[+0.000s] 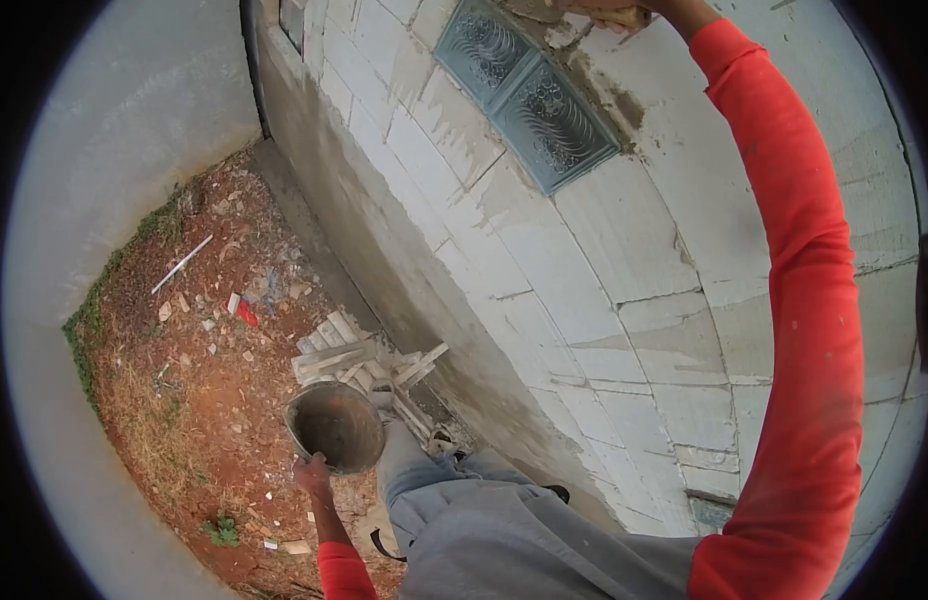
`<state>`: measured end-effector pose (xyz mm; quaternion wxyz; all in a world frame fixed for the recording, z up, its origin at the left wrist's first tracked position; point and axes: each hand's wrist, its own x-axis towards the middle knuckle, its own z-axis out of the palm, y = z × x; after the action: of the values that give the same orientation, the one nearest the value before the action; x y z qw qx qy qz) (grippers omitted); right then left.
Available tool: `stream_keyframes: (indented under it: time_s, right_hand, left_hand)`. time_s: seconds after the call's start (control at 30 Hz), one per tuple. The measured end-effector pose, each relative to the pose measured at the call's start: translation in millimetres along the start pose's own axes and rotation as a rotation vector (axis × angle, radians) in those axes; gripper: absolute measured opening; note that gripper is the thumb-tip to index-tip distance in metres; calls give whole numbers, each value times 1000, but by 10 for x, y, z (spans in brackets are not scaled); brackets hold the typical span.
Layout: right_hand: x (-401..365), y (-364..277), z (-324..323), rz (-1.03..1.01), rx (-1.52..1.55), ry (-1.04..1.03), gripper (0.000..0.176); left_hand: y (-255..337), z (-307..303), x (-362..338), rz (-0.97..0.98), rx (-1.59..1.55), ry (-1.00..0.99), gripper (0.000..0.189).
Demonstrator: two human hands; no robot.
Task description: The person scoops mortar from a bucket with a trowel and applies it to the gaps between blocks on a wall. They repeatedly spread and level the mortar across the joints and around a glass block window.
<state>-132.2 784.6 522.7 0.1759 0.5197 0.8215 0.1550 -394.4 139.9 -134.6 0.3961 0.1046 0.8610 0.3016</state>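
My left hand [314, 474] grips the rim of a dark bucket [336, 428], held low over the ground on the left of my legs. The bucket's mouth faces up, and its inside looks grey and dirty. My right hand [624, 14] is raised against the upper part of the block wall [624, 235], cut off by the top edge of the view. Its fingers look closed, but what they hold is not clear. Close to it, two patterned glass blocks [527, 95] are set in the wall, with rough wet mortar [624, 105] along their edge.
Wood offcuts and block pieces [349, 350] lie by my feet at the wall's base. Red soil [224, 390] with rubble, a white stick [183, 264] and a red scrap [246, 313] spreads left. A smooth grey wall [134, 120] borders it.
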Motion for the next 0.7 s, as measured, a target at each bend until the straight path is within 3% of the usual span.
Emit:
stream_keyframes:
  time_s: [0.03, 0.13, 0.27, 0.33, 0.43, 0.53, 0.63, 0.7]
  right_hand:
    - [78, -30, 37, -26, -36, 44, 33]
    - [279, -162, -100, -540, -1012, -323, 16]
    - [329, -220, 12, -617, -1092, -77, 11]
    - [296, -212, -21, -642, -1104, -20, 12]
    - [238, -220, -30, -707, -1003, -115, 8]
    - [323, -297, 84, -677, -1133, -194, 5]
    - [374, -526, 155, -32, -210, -38, 8]
    - [320, -626, 75, -30, -73, 9, 8]
  left_hand:
    - [-9, -12, -22, 7, -26, -2, 33]
    - [-64, -36, -125, -16, -82, 26, 32]
    - [-484, 15, 44, 53, -130, 51, 31]
    - [-336, -46, -115, 25, -117, 61, 31]
    - [-490, -42, -141, -18, -184, 81, 30]
    - [-581, -21, -88, -106, -218, 90, 30]
    - [-524, -54, -132, -121, -174, 103, 31]
    - [-491, -97, -148, -108, -120, 121, 32]
